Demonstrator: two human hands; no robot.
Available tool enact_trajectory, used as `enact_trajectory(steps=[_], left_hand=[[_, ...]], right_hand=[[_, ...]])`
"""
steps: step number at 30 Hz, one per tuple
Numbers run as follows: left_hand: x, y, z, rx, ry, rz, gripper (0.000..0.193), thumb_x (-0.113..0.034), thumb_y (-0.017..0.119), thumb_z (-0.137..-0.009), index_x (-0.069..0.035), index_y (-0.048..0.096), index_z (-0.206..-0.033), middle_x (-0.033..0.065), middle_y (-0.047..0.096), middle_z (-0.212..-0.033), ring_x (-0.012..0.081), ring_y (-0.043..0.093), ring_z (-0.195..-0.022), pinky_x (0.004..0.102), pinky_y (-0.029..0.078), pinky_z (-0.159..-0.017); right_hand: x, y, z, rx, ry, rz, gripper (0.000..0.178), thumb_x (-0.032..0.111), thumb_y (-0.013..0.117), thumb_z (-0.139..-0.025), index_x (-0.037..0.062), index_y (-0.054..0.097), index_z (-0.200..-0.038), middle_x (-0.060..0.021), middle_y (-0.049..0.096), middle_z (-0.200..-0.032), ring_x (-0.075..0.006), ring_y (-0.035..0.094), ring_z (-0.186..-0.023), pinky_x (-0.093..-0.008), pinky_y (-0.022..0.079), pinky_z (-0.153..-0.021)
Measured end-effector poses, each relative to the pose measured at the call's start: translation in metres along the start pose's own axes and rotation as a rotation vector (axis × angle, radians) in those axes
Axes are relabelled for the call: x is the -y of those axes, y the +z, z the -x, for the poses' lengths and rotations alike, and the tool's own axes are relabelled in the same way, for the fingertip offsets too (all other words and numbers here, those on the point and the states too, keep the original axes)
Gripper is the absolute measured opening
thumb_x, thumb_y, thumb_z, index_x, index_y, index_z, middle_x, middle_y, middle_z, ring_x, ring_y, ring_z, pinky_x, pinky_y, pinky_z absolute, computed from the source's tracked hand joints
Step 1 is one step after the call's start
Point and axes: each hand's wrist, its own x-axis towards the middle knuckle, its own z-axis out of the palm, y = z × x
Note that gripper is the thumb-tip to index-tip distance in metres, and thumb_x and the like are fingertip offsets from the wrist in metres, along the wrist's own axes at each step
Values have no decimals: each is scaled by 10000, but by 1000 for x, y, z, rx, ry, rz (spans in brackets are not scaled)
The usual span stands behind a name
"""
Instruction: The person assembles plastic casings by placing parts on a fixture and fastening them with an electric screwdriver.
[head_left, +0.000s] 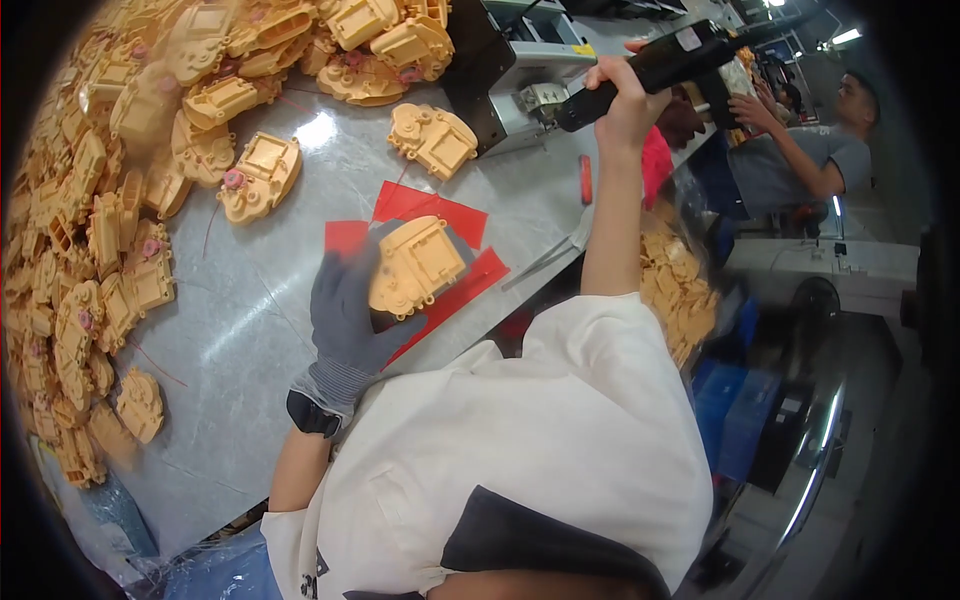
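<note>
My left hand (358, 310), in a grey glove, is closed around a yellow-orange plastic housing (412, 262) with a square recess facing up. It holds the housing above red sheets (455, 215) on the grey table. My bare right hand (628, 100) grips a black power screwdriver (660, 70) whose cord runs off to the upper right. The front end of the screwdriver is at a small metal block (543, 97) on the front of a grey box-shaped machine (545, 60). Whether the bit touches the block cannot be made out.
Heaps of similar housings (60, 200) cover the table's left and far sides. Single housings (433, 140) lie nearer, some with pink parts and thin red wires. Long tweezers (545, 262) and a red tool (586, 180) lie near the edge. A co-worker (800, 160) is at the right.
</note>
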Motion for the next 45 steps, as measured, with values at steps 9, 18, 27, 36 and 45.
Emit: enact_trajectory(steps=[9,18,27,36,45], left_hand=[[1,3,-1,20,14,-4,856,-231,824,-536,-7,447,-1271,162,570,-1163,365,527,-1068,465,339,-1037],[-5,5,2,-9,13,-28,818,-282,818,-576,6,452,-1249,173,579,-1066,380,530,-991,468,365,-988],[1,3,7,36,-36,-20,853,-207,816,-565,5,425,-1293,164,566,-1171,360,518,-1082,434,342,-1030],[-2,-2,-4,-23,-28,29,840,-290,819,-561,0,450,-1258,169,558,-1182,361,535,-1057,445,400,-973],[6,0,3,-27,27,-2,867,-298,800,-573,-7,417,-1294,137,551,-1121,320,509,-1036,461,390,-951]], right_hand=[[25,-5,11,-46,-89,-114,273,-88,580,-676,-7,481,-917,-63,513,-556,-157,499,-441,-293,440,-478],[17,7,4,-64,22,174,293,-14,567,-671,-7,468,-946,-43,513,-637,-140,496,-486,-240,381,-477],[56,8,70,183,138,-294,402,-72,566,-697,-33,431,-1073,-51,519,-605,-147,509,-474,-290,446,-495],[59,88,133,491,176,-236,389,-23,653,-698,-32,486,-1049,-28,577,-652,-79,524,-551,-187,418,-577],[47,104,140,580,175,-236,374,-37,662,-699,-45,476,-1023,-21,574,-635,-57,507,-534,-174,405,-539]])
